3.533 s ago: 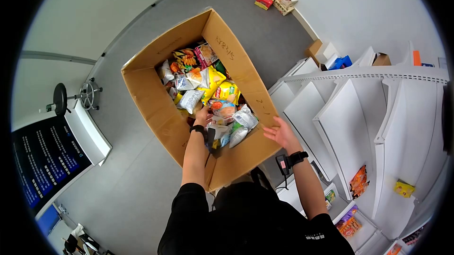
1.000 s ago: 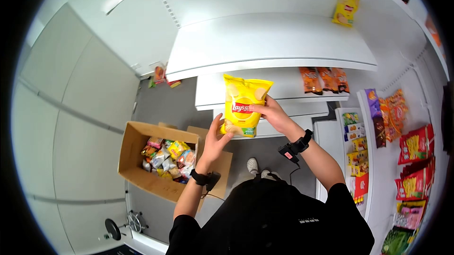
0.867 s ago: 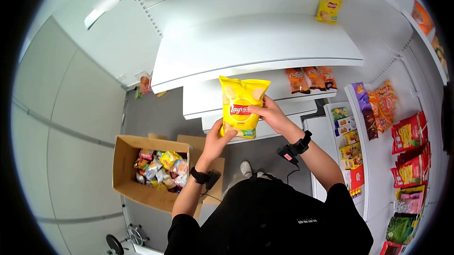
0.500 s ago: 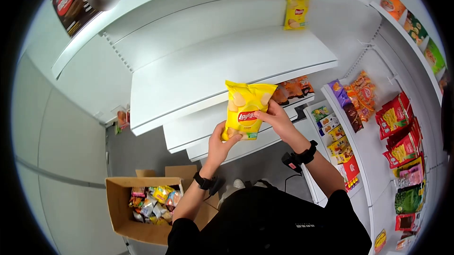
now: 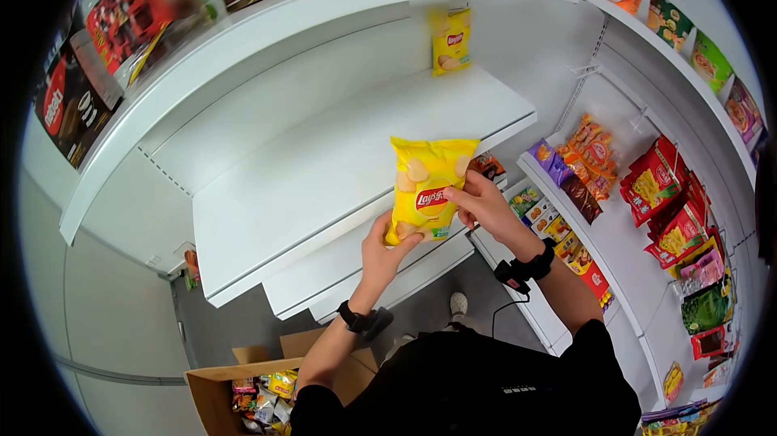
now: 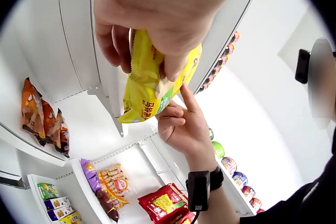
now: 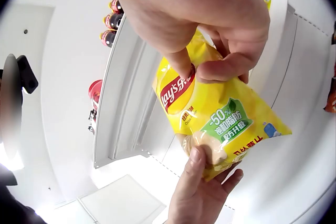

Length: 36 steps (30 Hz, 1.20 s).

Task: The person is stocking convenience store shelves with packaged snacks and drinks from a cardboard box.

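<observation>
Yellow film, Lay's chip bag, centre of frame. Left hand pinches its lower left corner; right hand, its right edge. Probably light, puffed, slick; contents crushable. Best hold: edges, gently.

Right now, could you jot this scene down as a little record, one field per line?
Held: yellow Lay's bag
Left hand: grips the bag's lower end
Right hand: pinches the bag's side
Shelf: second yellow bag near its back right corner
Lower left: carton with snack packets inside
Far right: red bags
</observation>
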Tool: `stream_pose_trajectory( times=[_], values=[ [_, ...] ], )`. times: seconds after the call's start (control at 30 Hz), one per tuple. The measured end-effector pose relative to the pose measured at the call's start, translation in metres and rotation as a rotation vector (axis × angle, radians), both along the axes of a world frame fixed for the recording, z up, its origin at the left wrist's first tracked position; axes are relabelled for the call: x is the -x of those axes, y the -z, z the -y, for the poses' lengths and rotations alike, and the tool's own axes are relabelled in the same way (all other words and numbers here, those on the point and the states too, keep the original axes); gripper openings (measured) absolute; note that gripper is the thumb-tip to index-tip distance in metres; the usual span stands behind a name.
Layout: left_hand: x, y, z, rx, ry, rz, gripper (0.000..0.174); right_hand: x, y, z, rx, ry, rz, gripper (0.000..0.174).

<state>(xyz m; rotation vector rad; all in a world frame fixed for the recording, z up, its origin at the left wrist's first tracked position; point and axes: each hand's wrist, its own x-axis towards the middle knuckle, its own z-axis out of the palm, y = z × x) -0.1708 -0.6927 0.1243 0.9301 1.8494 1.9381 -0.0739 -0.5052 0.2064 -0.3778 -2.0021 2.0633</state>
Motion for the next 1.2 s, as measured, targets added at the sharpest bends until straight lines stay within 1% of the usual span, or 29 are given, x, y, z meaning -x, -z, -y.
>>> stream_pose_trajectory(
  times=[0.07, 0.13, 0.23, 0.33, 0.43, 0.5, 0.53, 0.63, 0.67, 0.77, 0.9, 1.07, 1.2],
  values=[
    [0.002, -0.006, -0.018, -0.013, -0.009, -0.010, 0.054, 0.004, -0.005, -0.017, -0.003, 0.010, 0.010, 0.031],
    [0.003, -0.014, -0.038, -0.014, -0.021, -0.034, 0.056, 0.006, -0.012, -0.038, 0.008, -0.027, 0.006, 0.031],
    [0.008, -0.019, -0.069, -0.043, -0.035, -0.071, 0.063, 0.015, -0.027, -0.072, -0.002, -0.043, -0.026, 0.030],
    [0.014, -0.029, -0.101, -0.066, 0.064, -0.132, 0.066, 0.024, -0.043, -0.115, -0.055, -0.056, -0.050, 0.029],
    [0.012, -0.050, -0.127, -0.020, 0.071, -0.034, 0.069, 0.039, -0.059, -0.162, -0.103, -0.039, -0.074, 0.028],
    [0.013, -0.053, -0.144, -0.043, 0.060, -0.020, 0.068, 0.052, -0.069, -0.195, -0.121, -0.021, -0.090, 0.028],
    [0.014, -0.054, -0.152, -0.057, 0.055, -0.013, 0.067, 0.060, -0.070, -0.213, -0.079, -0.022, -0.110, 0.029],
    [0.015, -0.056, -0.173, -0.031, 0.017, -0.033, 0.065, 0.092, -0.068, -0.262, -0.070, 0.022, -0.143, 0.030],
    [0.015, -0.055, -0.178, -0.021, -0.005, -0.044, 0.064, 0.102, -0.068, -0.275, -0.102, 0.037, -0.156, 0.033],
    [0.014, -0.050, -0.190, 0.022, -0.059, -0.068, 0.061, 0.131, -0.061, -0.311, -0.149, 0.016, -0.145, 0.033],
    [0.014, -0.049, -0.190, 0.077, -0.115, -0.072, 0.058, 0.161, -0.048, -0.337, -0.094, 0.010, -0.135, 0.033],
    [0.014, -0.048, -0.190, 0.071, -0.172, -0.048, 0.057, 0.184, -0.034, -0.349, -0.095, -0.006, -0.086, 0.034],
    [0.014, -0.046, -0.190, 0.090, -0.181, -0.041, 0.055, 0.198, -0.022, -0.352, -0.060, 0.020, -0.104, 0.037]
  ],
)
